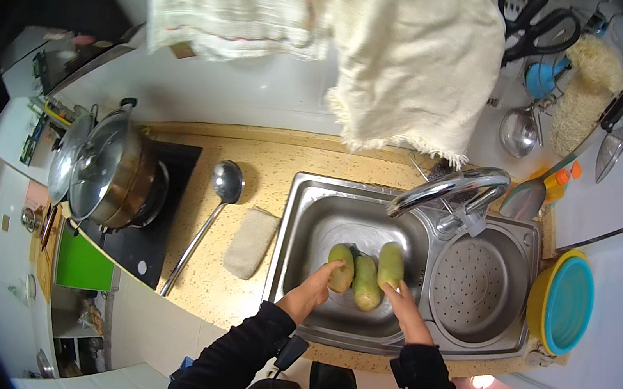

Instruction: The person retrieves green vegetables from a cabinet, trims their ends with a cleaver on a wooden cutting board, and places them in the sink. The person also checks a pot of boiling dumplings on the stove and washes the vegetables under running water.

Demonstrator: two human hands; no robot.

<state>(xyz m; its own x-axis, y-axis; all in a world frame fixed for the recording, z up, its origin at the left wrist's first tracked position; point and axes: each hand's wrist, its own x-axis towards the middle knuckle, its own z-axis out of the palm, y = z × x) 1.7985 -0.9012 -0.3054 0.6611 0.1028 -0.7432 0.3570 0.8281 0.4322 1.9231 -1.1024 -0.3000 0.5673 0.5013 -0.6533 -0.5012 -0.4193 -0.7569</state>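
Three green radishes lie or are held over the large basin of a stainless steel sink (pixel 346 336). My left hand (pixel 311 292) grips the left radish (pixel 341 268) near its lower end. The middle radish (pixel 366 284) rests in the basin, with no hand on it. On its right, my right hand (pixel 407 313) has its fingers on the lower end of the right radish (pixel 391 264), which looks slightly blurred. A chrome faucet (pixel 448 189) arches over the basin's upper right side.
Left of the sink lie a grey cloth pad (pixel 251 242) and a metal ladle (pixel 227 182). A lidded pot (pixel 119 175) stands on the black cooktop (pixel 187 178). At right are a round drain basin (pixel 467 286) and stacked plastic basins (pixel 568 305). Towels (pixel 413 48) hang above.
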